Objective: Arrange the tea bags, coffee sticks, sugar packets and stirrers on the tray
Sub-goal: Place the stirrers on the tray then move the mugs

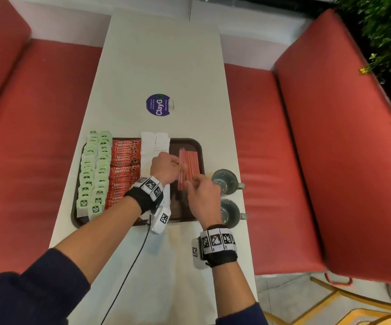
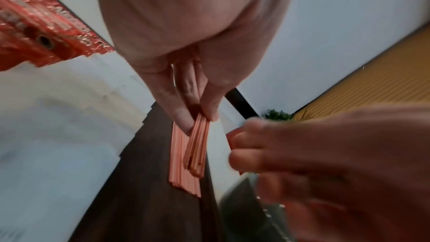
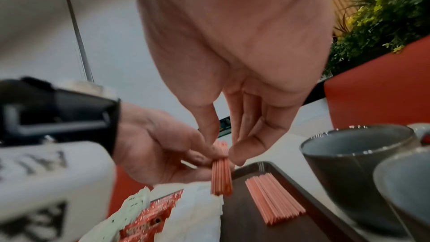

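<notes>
A dark brown tray (image 1: 185, 212) holds rows of green tea bags (image 1: 93, 170), red coffee sticks (image 1: 124, 170), white sugar packets (image 1: 150, 144) and a flat layer of orange stirrers (image 1: 193, 160) at its right end. My left hand (image 1: 181, 166) pinches a small bundle of stirrers (image 1: 180, 181) just above the tray, left of the laid ones. In the left wrist view the thumb and fingers (image 2: 184, 117) clamp that bundle (image 2: 196, 146). My right hand (image 3: 223, 152) pinches the bundle (image 3: 221, 178) too, thumb and forefinger on either side.
Two grey cups (image 1: 225, 181) (image 1: 230, 212) stand on the white table just right of the tray. A purple round sticker (image 1: 158, 104) lies beyond it. A black cable (image 1: 128, 270) hangs from my left wrist. Red benches flank the table.
</notes>
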`<state>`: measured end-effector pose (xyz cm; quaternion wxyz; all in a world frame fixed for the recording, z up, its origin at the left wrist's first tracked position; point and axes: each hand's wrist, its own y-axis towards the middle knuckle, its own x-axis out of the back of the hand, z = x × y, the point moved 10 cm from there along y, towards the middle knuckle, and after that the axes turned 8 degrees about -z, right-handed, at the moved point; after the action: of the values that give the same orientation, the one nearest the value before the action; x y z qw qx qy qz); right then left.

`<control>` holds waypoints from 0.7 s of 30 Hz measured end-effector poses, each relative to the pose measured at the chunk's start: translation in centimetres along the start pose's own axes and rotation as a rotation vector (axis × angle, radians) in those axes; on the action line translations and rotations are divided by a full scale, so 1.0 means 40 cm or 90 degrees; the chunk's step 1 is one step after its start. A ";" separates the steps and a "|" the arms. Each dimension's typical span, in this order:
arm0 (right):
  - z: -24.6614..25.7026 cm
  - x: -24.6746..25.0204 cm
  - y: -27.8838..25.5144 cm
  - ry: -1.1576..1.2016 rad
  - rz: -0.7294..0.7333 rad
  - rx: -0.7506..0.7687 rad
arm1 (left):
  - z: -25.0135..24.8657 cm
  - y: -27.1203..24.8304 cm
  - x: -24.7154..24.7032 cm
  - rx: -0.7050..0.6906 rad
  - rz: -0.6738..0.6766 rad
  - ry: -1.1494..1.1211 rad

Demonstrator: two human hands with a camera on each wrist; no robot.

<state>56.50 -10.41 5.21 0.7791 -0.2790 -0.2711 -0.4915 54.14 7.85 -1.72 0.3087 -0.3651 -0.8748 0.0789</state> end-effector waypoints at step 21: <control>-0.076 0.092 -0.027 -0.009 0.008 0.042 | -0.019 0.104 -0.146 -0.048 0.000 0.413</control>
<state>57.33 -15.18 5.85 0.7891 -0.2583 -0.2909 -0.4754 60.23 6.75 -5.44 0.5574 -0.3823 -0.7333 -0.0738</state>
